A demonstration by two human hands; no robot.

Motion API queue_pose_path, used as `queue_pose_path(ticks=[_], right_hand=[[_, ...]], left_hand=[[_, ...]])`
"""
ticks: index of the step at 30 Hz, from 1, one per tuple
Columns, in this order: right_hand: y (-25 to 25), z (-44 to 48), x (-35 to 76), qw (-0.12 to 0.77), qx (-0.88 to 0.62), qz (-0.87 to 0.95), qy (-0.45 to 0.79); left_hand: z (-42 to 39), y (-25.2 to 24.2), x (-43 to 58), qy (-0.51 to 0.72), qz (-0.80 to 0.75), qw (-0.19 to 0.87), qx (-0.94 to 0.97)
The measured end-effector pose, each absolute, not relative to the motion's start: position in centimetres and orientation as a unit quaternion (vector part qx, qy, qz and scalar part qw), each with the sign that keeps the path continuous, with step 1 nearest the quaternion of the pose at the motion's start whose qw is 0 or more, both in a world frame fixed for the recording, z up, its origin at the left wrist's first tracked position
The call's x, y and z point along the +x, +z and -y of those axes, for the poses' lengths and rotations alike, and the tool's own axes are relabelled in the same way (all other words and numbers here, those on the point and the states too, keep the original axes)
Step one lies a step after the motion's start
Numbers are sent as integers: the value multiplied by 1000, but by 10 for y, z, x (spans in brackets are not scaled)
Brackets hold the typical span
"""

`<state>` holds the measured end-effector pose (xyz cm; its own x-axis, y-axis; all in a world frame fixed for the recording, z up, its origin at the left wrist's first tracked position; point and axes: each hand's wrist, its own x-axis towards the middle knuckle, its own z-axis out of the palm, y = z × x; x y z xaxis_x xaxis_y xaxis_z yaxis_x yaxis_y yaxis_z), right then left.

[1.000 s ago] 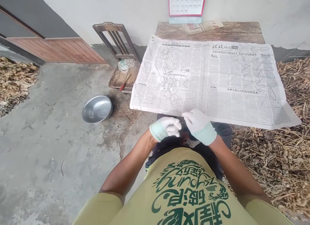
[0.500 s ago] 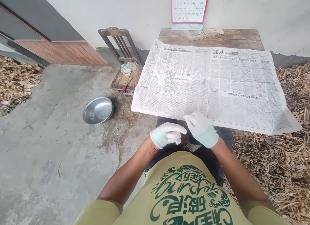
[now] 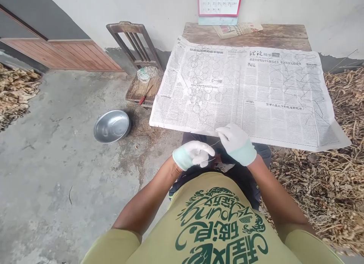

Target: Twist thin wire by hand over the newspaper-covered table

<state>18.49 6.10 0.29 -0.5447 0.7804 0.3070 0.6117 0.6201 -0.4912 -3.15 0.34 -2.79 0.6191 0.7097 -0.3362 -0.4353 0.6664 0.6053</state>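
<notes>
Both my hands wear white gloves with mint cuffs and meet in front of the table's near edge. My left hand (image 3: 195, 155) is closed, its index finger pointing right and the others curled round a thin wire (image 3: 216, 143). The wire runs up to my right hand (image 3: 236, 142), whose thumb and fingertips pinch it. A short end shows below my left fingers. Ahead lies a spread newspaper (image 3: 264, 124). Wire rings (image 3: 203, 99) lie linked or overlapping on its left half, and several bent wire pieces (image 3: 298, 80) are scattered over its right half.
The newspaper covers most of a wooden table (image 3: 278, 35) against the wall. To the left stands a wooden chair (image 3: 132, 91) with a plastic bag (image 3: 147, 74) and a red-handled tool (image 3: 142, 100). A metal basin (image 3: 112, 126) sits on the concrete; dry leaves (image 3: 313, 188) lie right.
My hands have drawn slightly apart, and more of the wire shows between them and below my left fingers. The whole view has shifted slightly.
</notes>
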Motion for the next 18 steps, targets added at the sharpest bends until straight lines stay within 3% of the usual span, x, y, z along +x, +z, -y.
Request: queue_pose_path(ticks=[18], right_hand=[[-1,-61,193,244,-410,867,143]], left_hand=[[0,-51,-47,264,-281,867,315]])
